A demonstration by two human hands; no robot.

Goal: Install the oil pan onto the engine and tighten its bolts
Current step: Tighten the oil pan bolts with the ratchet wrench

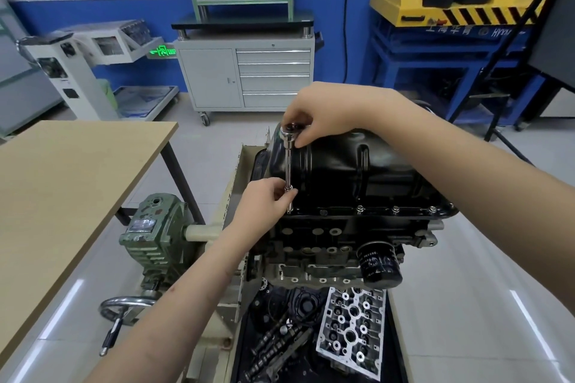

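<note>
Below the right hand [323, 116] grip pinching the ratchet [288, 165], left hand [267, 199] pinching its shaft, oil pan [357, 171] seated, several flange bolts [395, 209] fitted, tightening apparently unfinished.

Both forearms are bare and extend forward into view. The right hand [320, 115] is raised, wrist bent downward, fingers and thumb curled together in a pinch at the fingertips. The left hand [264, 205] sits lower and nearer the body, directly beneath the right, knuckles upward, thumb and forefinger closed in a pinch (remaining fingers curled under, partly hidden).
</note>
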